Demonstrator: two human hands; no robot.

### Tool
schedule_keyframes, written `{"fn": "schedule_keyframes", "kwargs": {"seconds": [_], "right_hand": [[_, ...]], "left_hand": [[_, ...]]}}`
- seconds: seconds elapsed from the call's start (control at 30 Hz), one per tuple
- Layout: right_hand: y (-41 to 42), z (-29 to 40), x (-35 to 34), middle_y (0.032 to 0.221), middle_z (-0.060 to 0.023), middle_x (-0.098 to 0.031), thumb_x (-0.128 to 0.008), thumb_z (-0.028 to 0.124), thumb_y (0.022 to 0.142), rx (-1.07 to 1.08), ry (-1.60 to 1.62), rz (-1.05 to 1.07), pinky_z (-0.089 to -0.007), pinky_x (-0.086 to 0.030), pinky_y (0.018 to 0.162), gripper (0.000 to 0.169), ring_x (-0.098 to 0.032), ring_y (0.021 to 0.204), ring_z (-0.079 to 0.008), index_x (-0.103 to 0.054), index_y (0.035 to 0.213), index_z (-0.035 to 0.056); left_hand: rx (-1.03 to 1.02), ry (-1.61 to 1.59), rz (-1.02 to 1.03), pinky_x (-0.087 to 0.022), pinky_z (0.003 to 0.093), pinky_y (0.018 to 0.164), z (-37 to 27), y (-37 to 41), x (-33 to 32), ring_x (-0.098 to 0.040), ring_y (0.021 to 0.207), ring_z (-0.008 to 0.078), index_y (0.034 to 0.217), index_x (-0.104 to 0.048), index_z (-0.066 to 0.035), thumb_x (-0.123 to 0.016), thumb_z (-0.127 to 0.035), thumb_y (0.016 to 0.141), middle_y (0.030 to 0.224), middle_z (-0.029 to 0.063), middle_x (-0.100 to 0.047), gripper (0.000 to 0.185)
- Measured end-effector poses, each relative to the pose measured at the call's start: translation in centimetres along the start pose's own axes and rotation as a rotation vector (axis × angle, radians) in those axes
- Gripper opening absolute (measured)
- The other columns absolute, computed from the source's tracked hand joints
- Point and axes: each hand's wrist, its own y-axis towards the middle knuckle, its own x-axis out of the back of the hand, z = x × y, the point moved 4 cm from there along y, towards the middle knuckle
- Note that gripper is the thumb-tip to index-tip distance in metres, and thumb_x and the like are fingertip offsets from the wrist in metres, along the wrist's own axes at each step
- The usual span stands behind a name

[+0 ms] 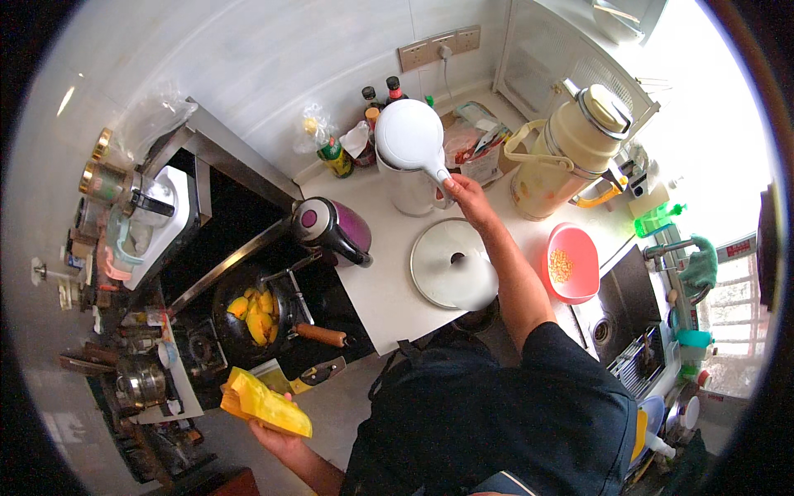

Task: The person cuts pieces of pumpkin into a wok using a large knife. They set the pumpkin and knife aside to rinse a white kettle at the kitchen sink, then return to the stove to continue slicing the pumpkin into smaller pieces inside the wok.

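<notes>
My left hand (277,434) holds a large cut piece of pumpkin (267,403) from below, left of my body. A cleaver (298,378) with a dark handle lies just beyond the pumpkin. Pumpkin slices (258,316) sit in a black wok (226,335) with a wooden handle on the stove. My right hand (462,197) is closed on the handle of a white-lidded jug (409,133) on the counter. Nearer to me lies a round pot lid (434,266), partly blurred. A purple and black electric kettle (347,229) stands to the left of it.
A cream thermos flask (552,167) stands right of the jug. A pink basket (592,266) holds yellow kernels beside the sink (626,285). Bottles (337,158) line the back wall under wall sockets. A range hood edge (248,149) overhangs the stove, with jars on a shelf at left.
</notes>
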Motion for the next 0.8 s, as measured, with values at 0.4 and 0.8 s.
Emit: {"fn": "schedule_keyframes", "kwargs": {"seconds": [0.4, 0.8], "right_hand": [[0.9, 2.0, -1.8, 0.091, -0.0063, -0.06, -0.073, 0.034, 0.073, -0.443, -0.221, 0.062, -0.0425, -0.051, 0.069, 0.042, -0.057, 0.084, -0.0197, -0.059, 0.1, 0.0057], [-8.2, 7.3, 0.4, 0.073, 0.0013, -0.06, -0.07, 0.016, 0.071, -0.05, -0.334, -0.051, -0.0255, -0.044, 0.063, 0.018, -0.054, 0.068, -0.0078, -0.064, 0.079, 0.0015]], "left_hand": [[-0.052, -0.018, 0.115, -0.051, 0.057, 0.086, 0.6, -0.1, 3.6, -0.062, 0.104, 0.037, 0.133, -0.049, -0.012, -0.044, -0.045, 0.093, 0.126, 0.013, -0.058, 0.053], [-0.092, -0.042, -0.126, -0.056, 0.0539, 0.068, 0.4, 0.1, 4.5, -0.064, 0.095, 0.0417, 0.132, -0.05, -0.012, -0.045, -0.048, 0.091, 0.12, 0.012, -0.061, 0.055]]}}
